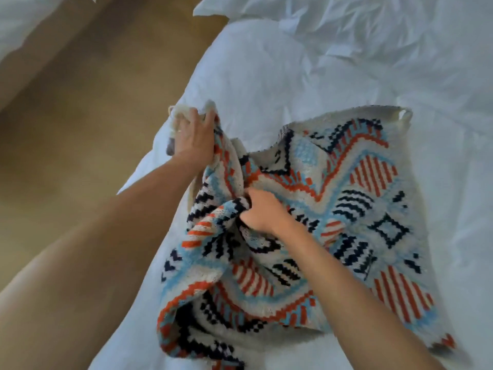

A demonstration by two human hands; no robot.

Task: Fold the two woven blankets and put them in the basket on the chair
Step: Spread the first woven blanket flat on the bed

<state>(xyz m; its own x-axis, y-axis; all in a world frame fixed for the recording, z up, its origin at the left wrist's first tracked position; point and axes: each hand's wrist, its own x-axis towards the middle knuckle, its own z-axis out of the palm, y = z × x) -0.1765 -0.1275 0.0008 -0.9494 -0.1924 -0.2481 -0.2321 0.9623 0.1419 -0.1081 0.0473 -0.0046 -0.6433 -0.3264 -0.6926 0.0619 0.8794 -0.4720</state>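
On the white bed (306, 84), we see the woven blanket (346, 198) half-spread, left hand (193, 137) closed on its far corner and right hand (262, 212) bunching a mid-fold; uneven tension between our fingers could skew the fold or drop the edge floorward.

we see soft, even daylight with a cool blue cast on the white bedding (333, 76), no glare and only faint shadows in its creases. the whole frame is slightly smeared; wide-angle stretch bends the edges, and the floor (80, 102) is blurred.
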